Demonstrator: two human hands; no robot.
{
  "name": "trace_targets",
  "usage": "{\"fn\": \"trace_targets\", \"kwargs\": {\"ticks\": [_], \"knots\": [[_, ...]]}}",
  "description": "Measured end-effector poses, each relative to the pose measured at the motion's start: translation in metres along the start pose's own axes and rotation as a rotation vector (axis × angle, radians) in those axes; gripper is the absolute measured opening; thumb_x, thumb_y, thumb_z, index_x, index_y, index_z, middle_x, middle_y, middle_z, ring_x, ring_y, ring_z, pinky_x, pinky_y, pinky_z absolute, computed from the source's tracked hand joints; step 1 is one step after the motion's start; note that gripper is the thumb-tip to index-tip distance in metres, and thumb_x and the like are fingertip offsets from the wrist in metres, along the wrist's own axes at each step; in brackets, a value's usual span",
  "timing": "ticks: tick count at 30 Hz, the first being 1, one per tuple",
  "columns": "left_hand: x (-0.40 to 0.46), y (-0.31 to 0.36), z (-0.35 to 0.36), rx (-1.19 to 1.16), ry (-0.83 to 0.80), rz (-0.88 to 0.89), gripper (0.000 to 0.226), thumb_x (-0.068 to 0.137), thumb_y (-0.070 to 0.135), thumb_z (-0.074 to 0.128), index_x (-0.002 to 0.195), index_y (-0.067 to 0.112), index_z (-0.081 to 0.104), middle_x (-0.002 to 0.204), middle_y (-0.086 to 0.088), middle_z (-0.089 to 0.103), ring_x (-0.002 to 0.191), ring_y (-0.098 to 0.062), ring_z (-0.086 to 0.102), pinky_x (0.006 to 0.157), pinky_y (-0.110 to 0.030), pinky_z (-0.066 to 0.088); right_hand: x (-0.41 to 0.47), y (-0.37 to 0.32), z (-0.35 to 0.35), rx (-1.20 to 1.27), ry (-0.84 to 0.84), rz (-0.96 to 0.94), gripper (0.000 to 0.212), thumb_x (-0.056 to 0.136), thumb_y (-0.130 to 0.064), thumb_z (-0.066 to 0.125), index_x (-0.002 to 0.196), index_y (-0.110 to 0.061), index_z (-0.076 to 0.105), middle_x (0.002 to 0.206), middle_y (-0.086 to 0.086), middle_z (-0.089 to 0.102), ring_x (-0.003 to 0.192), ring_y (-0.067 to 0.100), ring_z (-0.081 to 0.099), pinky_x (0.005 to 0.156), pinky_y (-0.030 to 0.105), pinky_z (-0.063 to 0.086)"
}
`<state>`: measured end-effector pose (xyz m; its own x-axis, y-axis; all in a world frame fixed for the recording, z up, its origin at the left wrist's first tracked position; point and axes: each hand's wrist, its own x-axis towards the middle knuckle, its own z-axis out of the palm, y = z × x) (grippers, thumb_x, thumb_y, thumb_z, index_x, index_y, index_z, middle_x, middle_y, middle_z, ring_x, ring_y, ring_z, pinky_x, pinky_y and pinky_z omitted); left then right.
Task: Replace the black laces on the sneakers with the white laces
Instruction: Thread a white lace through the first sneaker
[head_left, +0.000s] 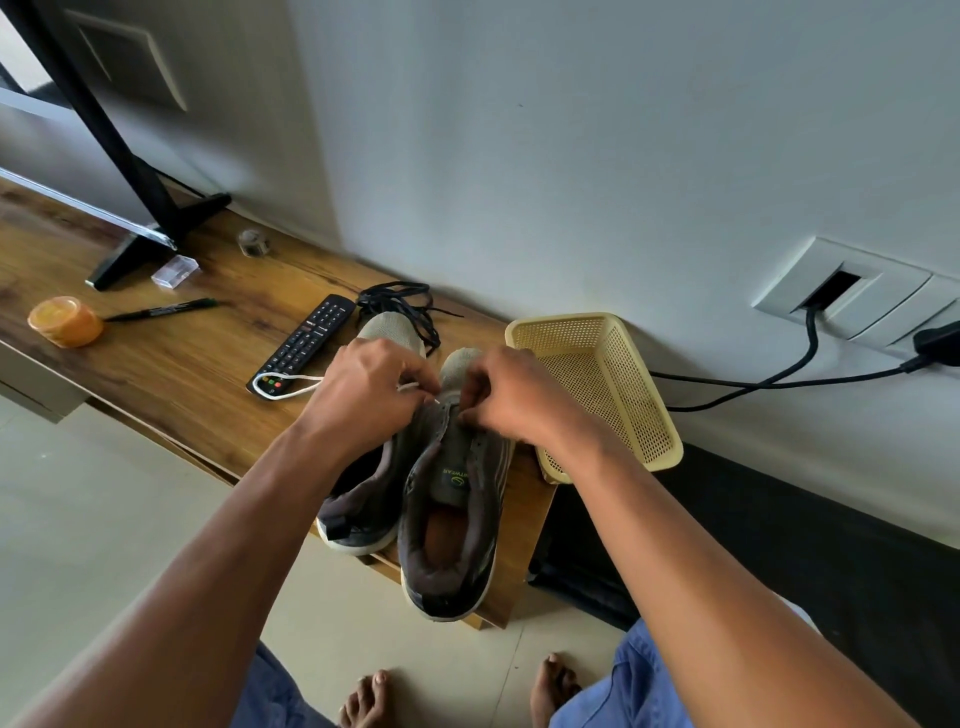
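Bare feet (457, 696) and blue-clad knees are showing at the bottom, on the floor. Along the tabletop (171, 358), from the left: an orange tub (65, 321) is sitting near the front edge, a pen (161, 310) is lying beside it, and a remote (304, 343) is lying further right with a loop of the white lace (291, 387) draped over its near end. 2 grey sneakers (452, 509) are sitting side by side at the right end, heels overhanging the front edge. Both hands are working at the right sneaker's eyelets: the left hand (363, 395) is pinching the white lace, the right hand (514, 395) is pinching at the tongue edge. Black laces (400, 301) are lying bunched by the back edge, behind the toes. A yellow basket (597, 384) is sitting at the right corner.
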<state>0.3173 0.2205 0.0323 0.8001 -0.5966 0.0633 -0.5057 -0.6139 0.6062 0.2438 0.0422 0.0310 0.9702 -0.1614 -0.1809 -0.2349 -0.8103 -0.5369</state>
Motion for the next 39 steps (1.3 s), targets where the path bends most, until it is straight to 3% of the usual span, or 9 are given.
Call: {"fn": "trace_targets", "kwargs": {"ticks": [7,11,16,20,27,35,39], "knots": [[0.0,-0.001,0.006,-0.008,-0.004,-0.025,0.019,0.08,0.014,0.082,0.087,0.031,0.085,0.092,0.013,0.078,0.095,-0.007,0.069,0.089,-0.027,0.055,-0.003,0.0,0.003,0.006,0.02,-0.018,0.024,0.082,-0.017,0.083,0.072,-0.028,0.064,0.075,-0.011,0.065,0.075,0.009,0.063,0.057,0.015,0.04],[-0.001,0.002,0.008,-0.019,0.01,-0.036,0.02,0.081,0.01,0.08,0.088,0.028,0.085,0.091,0.01,0.079,0.092,-0.005,0.068,0.083,-0.02,0.048,-0.002,-0.001,0.006,0.005,0.053,-0.016,0.01,0.082,-0.02,0.084,0.083,-0.018,0.075,0.083,-0.003,0.071,0.081,0.015,0.067,0.068,0.027,0.051],[-0.001,0.002,0.011,0.057,-0.008,-0.025,0.019,0.081,0.01,0.079,0.087,0.027,0.085,0.089,0.01,0.079,0.091,-0.01,0.071,0.086,-0.03,0.057,-0.004,-0.002,0.01,0.0,0.093,-0.019,0.01,0.083,-0.021,0.083,0.084,-0.016,0.075,0.084,-0.002,0.072,0.08,0.015,0.068,0.07,0.03,0.054],[-0.002,0.002,0.01,0.06,-0.028,-0.006,0.02,0.079,0.01,0.08,0.084,0.029,0.084,0.083,0.015,0.076,0.084,-0.004,0.07,0.079,-0.026,0.055,-0.006,-0.002,0.014,-0.004,0.127,-0.036,0.009,0.082,-0.021,0.081,0.081,-0.015,0.074,0.079,-0.002,0.071,0.076,0.015,0.068,0.072,0.035,0.058],[0.0,0.006,0.012,-0.023,-0.012,-0.064,0.019,0.074,0.014,0.078,0.082,0.03,0.084,0.075,0.014,0.075,0.078,-0.001,0.07,0.074,-0.027,0.057,-0.006,-0.001,0.016,-0.008,0.15,-0.058,0.024,0.081,-0.024,0.082,0.069,-0.027,0.061,0.07,-0.009,0.061,0.073,0.015,0.063,0.069,0.027,0.048],[0.0,0.003,0.009,0.034,0.013,-0.059,0.017,0.07,0.016,0.082,0.081,0.03,0.081,0.079,0.01,0.073,0.082,-0.008,0.068,0.077,-0.033,0.059,-0.006,-0.001,0.017,-0.012,0.148,-0.049,0.013,0.081,-0.026,0.082,0.077,-0.024,0.069,0.08,-0.003,0.071,0.079,0.018,0.068,0.075,0.031,0.056],[0.0,0.002,0.01,0.029,0.006,-0.031,0.019,0.072,0.014,0.083,0.082,0.029,0.081,0.08,0.01,0.072,0.081,-0.004,0.067,0.074,-0.029,0.058,-0.005,-0.001,0.018,-0.014,0.14,-0.039,0.013,0.081,-0.026,0.081,0.076,-0.022,0.07,0.08,-0.003,0.071,0.079,0.018,0.069,0.074,0.033,0.057]]}}
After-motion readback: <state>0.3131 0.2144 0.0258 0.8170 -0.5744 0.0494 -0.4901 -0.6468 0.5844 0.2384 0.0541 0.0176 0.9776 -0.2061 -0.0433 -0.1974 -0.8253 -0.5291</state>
